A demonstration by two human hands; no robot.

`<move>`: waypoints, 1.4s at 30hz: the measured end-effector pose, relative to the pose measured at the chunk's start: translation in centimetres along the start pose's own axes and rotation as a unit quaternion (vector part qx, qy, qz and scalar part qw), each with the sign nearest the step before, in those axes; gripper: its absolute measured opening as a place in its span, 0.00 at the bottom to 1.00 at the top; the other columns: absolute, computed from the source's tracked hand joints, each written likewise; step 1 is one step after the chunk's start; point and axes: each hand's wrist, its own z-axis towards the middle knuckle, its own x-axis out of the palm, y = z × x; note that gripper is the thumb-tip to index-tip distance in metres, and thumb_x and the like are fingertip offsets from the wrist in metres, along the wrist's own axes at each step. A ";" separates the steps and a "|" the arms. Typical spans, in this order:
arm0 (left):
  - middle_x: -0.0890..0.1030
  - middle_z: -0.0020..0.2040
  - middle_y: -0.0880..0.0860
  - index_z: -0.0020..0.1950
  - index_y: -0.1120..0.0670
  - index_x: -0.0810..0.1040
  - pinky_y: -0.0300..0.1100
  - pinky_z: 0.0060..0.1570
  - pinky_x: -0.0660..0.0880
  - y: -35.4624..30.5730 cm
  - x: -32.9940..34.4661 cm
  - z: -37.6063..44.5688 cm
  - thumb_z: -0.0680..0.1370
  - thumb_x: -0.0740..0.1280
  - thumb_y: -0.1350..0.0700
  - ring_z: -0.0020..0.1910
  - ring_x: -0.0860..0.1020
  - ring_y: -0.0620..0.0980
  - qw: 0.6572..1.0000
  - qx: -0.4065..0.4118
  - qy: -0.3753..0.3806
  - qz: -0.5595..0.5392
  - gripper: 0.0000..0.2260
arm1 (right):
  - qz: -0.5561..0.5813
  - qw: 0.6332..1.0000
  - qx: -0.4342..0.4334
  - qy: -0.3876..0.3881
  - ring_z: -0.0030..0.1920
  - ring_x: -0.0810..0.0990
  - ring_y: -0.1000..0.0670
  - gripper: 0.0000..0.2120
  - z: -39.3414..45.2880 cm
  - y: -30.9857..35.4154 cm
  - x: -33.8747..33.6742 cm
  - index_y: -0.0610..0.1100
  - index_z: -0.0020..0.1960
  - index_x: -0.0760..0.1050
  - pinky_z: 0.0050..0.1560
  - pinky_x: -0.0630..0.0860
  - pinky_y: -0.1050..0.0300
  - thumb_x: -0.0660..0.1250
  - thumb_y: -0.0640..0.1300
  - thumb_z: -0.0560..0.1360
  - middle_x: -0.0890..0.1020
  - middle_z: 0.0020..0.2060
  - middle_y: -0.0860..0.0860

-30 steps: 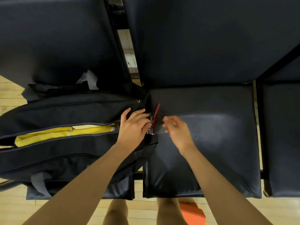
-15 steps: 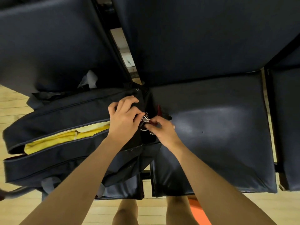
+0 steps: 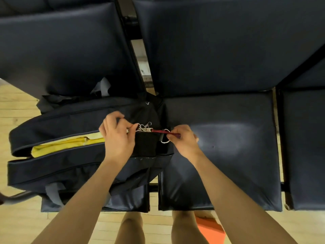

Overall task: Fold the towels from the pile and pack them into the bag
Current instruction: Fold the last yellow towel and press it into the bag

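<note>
A long dark navy bag [image 3: 61,166] lies on the left seat, its top zipper partly open. Yellow folded towels [image 3: 66,146] show through the opening. My left hand [image 3: 117,138] pinches the metal zipper pulls and clips [image 3: 143,127] at the bag's right end. My right hand [image 3: 182,140] pinches the red pull strap [image 3: 161,131], stretched out level to the right from those clips. A metal ring [image 3: 165,141] hangs by the bag's end below the strap.
Dark padded seats stand in a row: the bag's seat, the middle seat [image 3: 228,155] and another at far right [image 3: 304,147], with backrests behind. Grey bag handles [image 3: 52,192] hang over the front. Wooden floor and an orange object [image 3: 211,229] lie below, by my legs.
My right hand has taken the red strap and drawn it out to the right. My left hand has shifted up onto the zipper clips. The view has tilted slightly.
</note>
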 end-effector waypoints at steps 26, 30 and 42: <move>0.75 0.51 0.56 0.49 0.58 0.79 0.43 0.51 0.56 5.0 -1.3 -1.1 0.79 0.66 0.53 0.52 0.72 0.56 0.989 -0.088 0.087 -0.083 0.09 | -0.161 0.957 -0.048 -0.236 0.50 0.74 0.51 0.12 -5.9 7.2 10.6 0.46 0.50 0.76 0.48 0.52 0.58 0.67 0.54 0.75 0.78 0.47 0.53; 0.75 0.50 0.53 0.50 0.56 0.78 0.40 0.49 0.53 5.6 -1.6 -1.0 0.80 0.64 0.51 0.53 0.71 0.53 0.985 -0.090 0.105 -0.101 0.09 | -0.113 0.962 -0.053 -0.242 0.47 0.73 0.53 0.07 -5.9 7.6 10.1 0.48 0.44 0.79 0.46 0.50 0.58 0.68 0.51 0.76 0.78 0.40 0.56; 0.71 0.57 0.60 0.55 0.58 0.78 0.55 0.60 0.59 16.6 -7.5 -3.0 0.81 0.62 0.51 0.60 0.66 0.63 0.958 -0.270 0.093 -0.011 0.12 | -0.106 0.965 0.001 -0.239 0.40 0.74 0.52 0.07 -8.5 9.1 8.4 0.48 0.42 0.77 0.45 0.52 0.57 0.67 0.50 0.76 0.78 0.35 0.54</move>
